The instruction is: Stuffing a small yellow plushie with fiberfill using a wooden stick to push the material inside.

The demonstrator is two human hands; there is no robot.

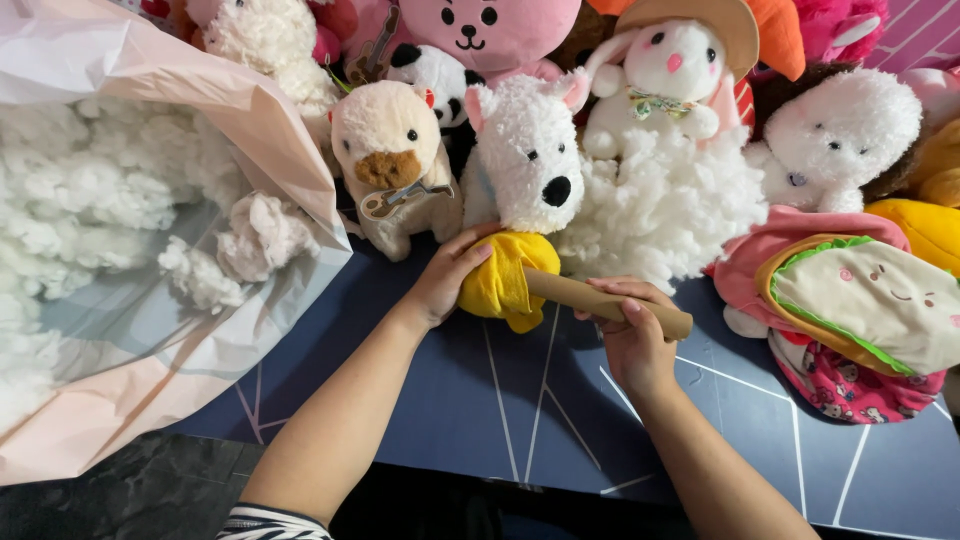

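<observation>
Left hand (443,285): fingers clamped on soft yellow plush fabric shell (503,280), above dark blue worktop (520,410) | Right hand (632,335): fingers wrapped around stiff brown cardboard tube (600,300) entering shell | Handling: shell probably light, limp; grip near opening.

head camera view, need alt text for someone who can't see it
A person's left hand grips a yellow plush skin while the right hand holds a cardboard tube pushed into it, over a dark blue table. Behind sit plush toys and a bag of white stuffing.
</observation>
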